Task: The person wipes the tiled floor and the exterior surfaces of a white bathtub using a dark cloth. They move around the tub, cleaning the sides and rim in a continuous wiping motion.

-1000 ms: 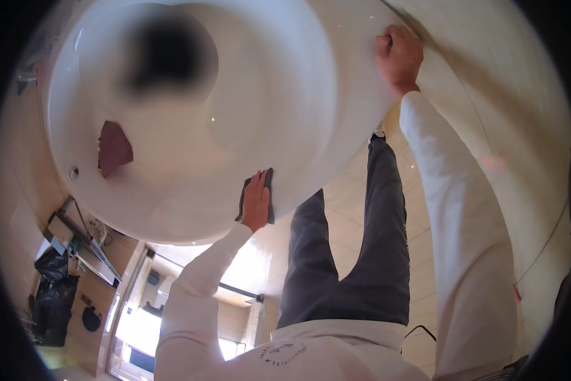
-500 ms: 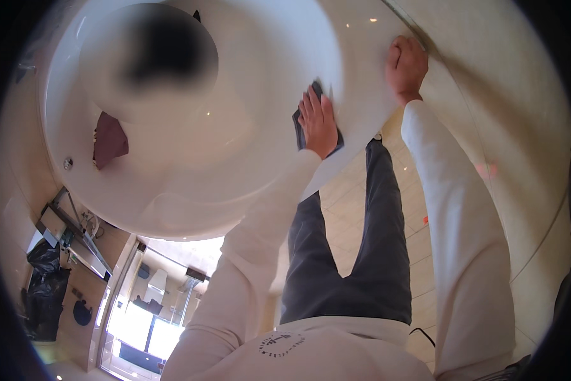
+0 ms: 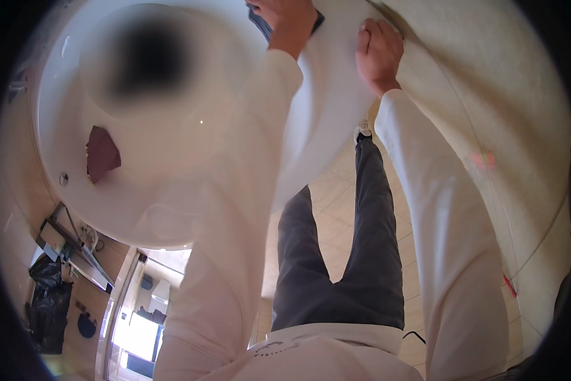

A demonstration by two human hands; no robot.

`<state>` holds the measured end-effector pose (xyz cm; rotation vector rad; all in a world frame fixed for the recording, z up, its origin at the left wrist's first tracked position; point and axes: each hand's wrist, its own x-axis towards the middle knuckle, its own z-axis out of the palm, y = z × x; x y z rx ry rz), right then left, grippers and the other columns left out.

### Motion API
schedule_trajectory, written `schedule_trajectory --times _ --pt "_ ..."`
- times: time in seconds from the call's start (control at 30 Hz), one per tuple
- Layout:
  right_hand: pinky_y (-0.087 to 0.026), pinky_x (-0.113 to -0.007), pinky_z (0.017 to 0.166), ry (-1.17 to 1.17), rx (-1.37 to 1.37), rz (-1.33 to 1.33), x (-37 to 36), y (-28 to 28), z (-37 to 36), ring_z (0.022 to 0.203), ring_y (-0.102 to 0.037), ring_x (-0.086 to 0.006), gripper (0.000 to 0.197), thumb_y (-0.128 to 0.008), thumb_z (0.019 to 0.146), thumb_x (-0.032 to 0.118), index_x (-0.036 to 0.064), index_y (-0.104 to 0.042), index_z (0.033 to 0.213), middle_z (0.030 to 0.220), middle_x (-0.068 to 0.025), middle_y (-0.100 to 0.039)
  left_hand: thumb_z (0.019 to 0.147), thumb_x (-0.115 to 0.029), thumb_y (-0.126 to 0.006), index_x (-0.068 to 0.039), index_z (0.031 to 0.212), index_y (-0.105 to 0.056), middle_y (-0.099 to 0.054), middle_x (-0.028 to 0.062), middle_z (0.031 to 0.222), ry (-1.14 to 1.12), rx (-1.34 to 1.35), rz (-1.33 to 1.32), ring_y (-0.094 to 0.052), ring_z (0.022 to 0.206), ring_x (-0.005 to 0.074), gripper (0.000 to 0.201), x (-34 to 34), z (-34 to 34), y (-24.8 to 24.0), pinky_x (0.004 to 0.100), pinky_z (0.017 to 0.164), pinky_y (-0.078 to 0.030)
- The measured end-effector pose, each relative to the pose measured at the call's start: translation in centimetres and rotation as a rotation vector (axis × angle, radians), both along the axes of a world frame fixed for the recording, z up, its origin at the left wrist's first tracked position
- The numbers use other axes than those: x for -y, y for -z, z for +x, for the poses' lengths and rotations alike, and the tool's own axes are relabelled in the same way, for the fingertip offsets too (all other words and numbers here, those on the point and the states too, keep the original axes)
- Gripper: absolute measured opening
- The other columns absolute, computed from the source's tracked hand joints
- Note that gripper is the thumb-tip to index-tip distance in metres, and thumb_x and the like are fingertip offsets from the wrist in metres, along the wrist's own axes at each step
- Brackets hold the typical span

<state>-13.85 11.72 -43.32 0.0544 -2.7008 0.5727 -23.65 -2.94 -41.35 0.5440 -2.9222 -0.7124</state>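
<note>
At the top of the view my left hand [image 3: 285, 22] presses a dark grey cloth [image 3: 258, 24] against the white bathtub [image 3: 329, 70], on the side nearest me. The cloth sticks out on both sides of the hand, and the fingertips are partly cut off by the picture's upper edge. My right hand [image 3: 381, 54] leans on the tub's rim beside the beige wall, its fingers curled in; nothing shows in it. A folded maroon cloth [image 3: 102, 155] lies inside the tub at the left, apart from both hands.
A round metal fitting [image 3: 63, 179] sits in the tub wall at the left. Beyond the tub are a black plastic bag [image 3: 49, 311] and a metal-framed piece [image 3: 79, 247]. A beige tiled wall [image 3: 489, 95] rises at the right. A dark blurred patch covers the upper left.
My left hand has slid the dark grey cloth forward along the tub, away from me. My right hand stays on the rim, slightly farther left and up in the picture as the view shifted.
</note>
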Motion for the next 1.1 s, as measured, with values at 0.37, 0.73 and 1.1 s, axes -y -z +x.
schedule_trajectory --times 0.37,0.73,1.1 --pt "-0.042 -0.042 0.071 -0.005 -0.066 -0.086 0.3 0.4 -0.3 0.074 -0.057 -0.0296 0.015 -0.049 0.087 0.014 0.0097 -0.060 0.078 0.075 -0.0067 -0.057 0.100 -0.048 -0.045 0.013 0.143 -0.034 -0.030 0.0352 0.149 0.239 -0.117 -0.476 -0.048 0.121 0.0487 0.075 -1.3 4.7 -1.8 0.0489 0.104 -0.042" --pt "-0.040 -0.044 0.070 -0.034 -0.060 -0.246 -0.8 0.1 -0.1 0.073 -0.055 -0.0314 0.014 -0.054 0.084 0.014 0.0089 -0.056 0.071 0.070 -0.0083 -0.054 0.092 -0.047 -0.056 0.005 0.149 -0.033 -0.021 0.0178 0.159 0.463 0.060 -0.180 -0.025 0.134 0.0584 0.080 -2.6 19.6 -3.0 0.0592 0.113 -0.026" --pt "-0.040 -0.044 0.071 -0.042 -0.027 -0.200 -0.4 -0.1 0.0 0.072 -0.054 -0.0293 0.010 -0.058 0.082 0.011 0.0097 -0.058 0.072 0.072 -0.0083 -0.054 0.095 -0.020 -0.053 0.001 0.145 -0.043 -0.029 0.0166 0.158 0.607 0.103 0.066 -0.018 0.145 0.0496 0.055 0.9 28.6 -5.2 0.0535 0.117 -0.024"
